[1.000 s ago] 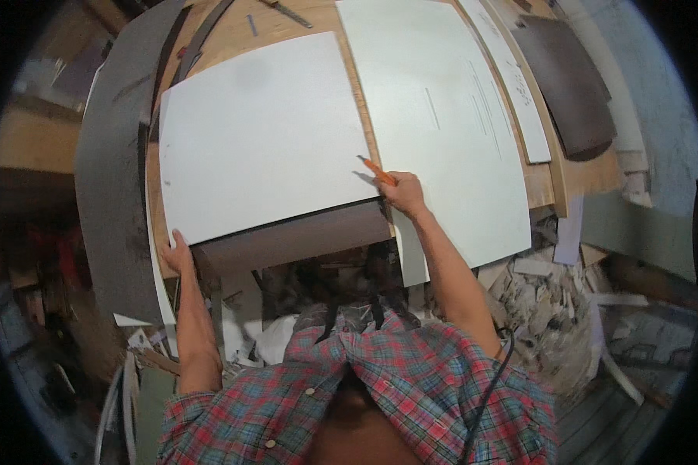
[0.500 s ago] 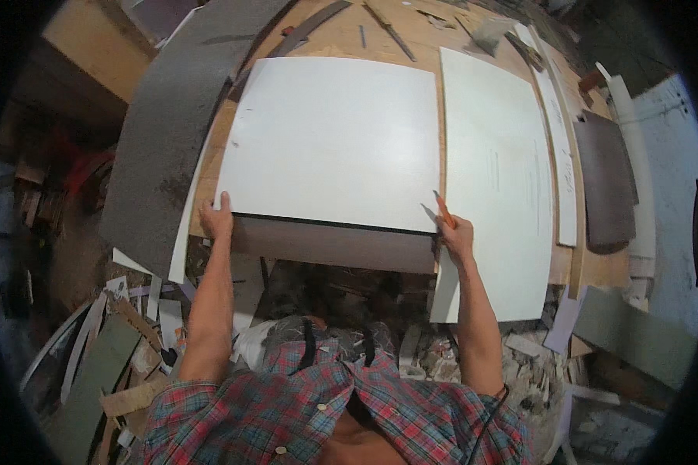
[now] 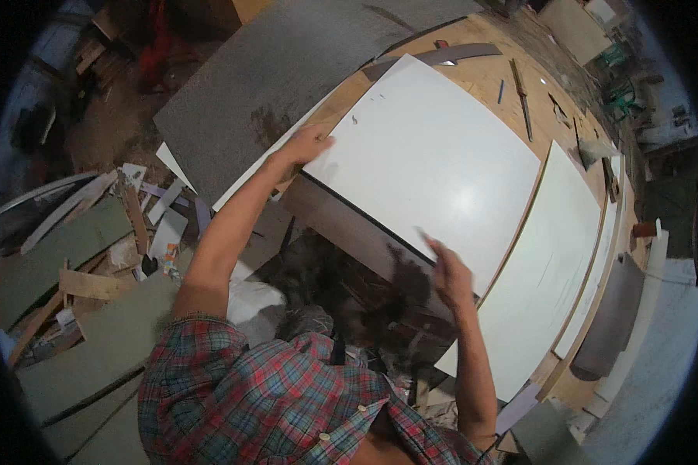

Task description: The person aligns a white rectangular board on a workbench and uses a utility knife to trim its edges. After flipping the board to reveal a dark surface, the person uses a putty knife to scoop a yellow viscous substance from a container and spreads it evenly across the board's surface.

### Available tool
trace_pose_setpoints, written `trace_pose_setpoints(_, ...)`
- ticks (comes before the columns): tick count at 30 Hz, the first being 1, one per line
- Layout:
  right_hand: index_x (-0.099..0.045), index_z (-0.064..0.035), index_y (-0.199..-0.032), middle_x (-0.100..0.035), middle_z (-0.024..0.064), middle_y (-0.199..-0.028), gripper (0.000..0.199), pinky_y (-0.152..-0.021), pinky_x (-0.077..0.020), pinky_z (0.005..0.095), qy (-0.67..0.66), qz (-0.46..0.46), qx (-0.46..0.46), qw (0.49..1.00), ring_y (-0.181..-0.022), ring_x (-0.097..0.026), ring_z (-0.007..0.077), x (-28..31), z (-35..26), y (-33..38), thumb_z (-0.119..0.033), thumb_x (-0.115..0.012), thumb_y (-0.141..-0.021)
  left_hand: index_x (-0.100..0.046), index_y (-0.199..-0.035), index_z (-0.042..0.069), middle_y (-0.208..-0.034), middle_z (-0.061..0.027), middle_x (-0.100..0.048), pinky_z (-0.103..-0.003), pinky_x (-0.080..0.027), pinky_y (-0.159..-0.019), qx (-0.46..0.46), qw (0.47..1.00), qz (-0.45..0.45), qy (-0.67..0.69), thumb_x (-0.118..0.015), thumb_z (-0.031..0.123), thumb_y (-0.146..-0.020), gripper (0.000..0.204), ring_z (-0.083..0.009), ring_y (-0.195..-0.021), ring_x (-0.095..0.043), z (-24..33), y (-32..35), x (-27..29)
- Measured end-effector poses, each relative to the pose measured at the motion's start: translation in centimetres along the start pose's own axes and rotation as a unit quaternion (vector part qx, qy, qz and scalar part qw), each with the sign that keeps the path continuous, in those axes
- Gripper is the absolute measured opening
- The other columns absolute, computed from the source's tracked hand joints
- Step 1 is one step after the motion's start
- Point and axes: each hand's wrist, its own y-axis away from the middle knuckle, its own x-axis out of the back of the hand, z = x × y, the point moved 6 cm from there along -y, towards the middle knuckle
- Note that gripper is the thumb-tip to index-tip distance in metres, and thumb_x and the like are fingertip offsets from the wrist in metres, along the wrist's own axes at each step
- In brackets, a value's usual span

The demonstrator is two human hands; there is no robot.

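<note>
A large white board [image 3: 434, 155] with a dark front edge lies on the wooden workbench [image 3: 477, 74]. My left hand [image 3: 306, 147] is at its left front corner, with fingers and thumb closed about the edge. Near the right part of the front edge is my right hand [image 3: 451, 275], smeared by motion, its fingers closed round a slim pencil-like tool [image 3: 423, 235]. Only the blurred tip of that tool shows; its body looked orange earlier. Below the board's front edge is a grey-brown panel [image 3: 341, 221].
A pale board [image 3: 554, 256] lies to the right of the white one, beside narrow strips. A big dark grey sheet [image 3: 240, 101] spreads at the left. A blue stick [image 3: 501, 91] and a long thin tool [image 3: 523, 101] rest farther back. Offcuts [image 3: 93, 283] litter the lower left.
The view has swung leftward, so the bench appears tilted. My right hand has come off the board's right front corner and moved left along the front edge. My left hand stays at the left corner.
</note>
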Motion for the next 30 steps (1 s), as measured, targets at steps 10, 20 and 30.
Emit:
trace_pose_setpoints(10,-0.033,-0.0271,-0.155,-0.061,0.0141,-0.095,0.071,-0.062,-0.0588,0.042,0.155,-0.185,0.242,0.94,-0.08,-0.07,0.0301,-13.2,-15.1,-15.5,-0.008,-0.053,-0.089,-0.043,-0.15,0.023,-0.159,-0.0039,-0.035,-0.046,-0.017,-0.124,-0.252,0.954,0.012,-0.159,-0.044,0.036,-0.105,0.047,-0.025,-0.149,-0.024,3.0,-1.6,-6.6)
trace_pose_setpoints(20,-0.041,-0.0175,-0.15,-0.061,0.0157,-0.099,0.064,-0.058,-0.0583,0.0412,0.17,-0.169,0.258,0.936,-0.075,-0.071,0.0304,-14.5,-15.3,-16.4,-0.009,-0.056,-0.089,-0.047,-0.148,0.029,-0.16,-0.0038,-0.034,-0.049,-0.019,-0.123,-0.269,0.936,0.007,-0.228,-0.055,0.043,-0.098,0.053,-0.0263,-0.148,-0.03,4.2,-1.1,-6.6)
trace_pose_setpoints(30,-0.036,-0.0159,-0.152,-0.063,0.0183,-0.094,0.064,-0.057,-0.0583,0.0427,0.142,-0.219,0.21,0.942,-0.075,-0.071,0.0322,-11.7,-11.1,-13.2,-0.012,-0.054,-0.091,-0.05,-0.146,0.028,-0.16,-0.0048,-0.035,-0.05,-0.024,-0.121,-0.347,0.893,-0.047,-0.284,-0.055,0.038,-0.098,0.049,-0.0278,-0.147,-0.032,5.3,-0.9,-7.7)
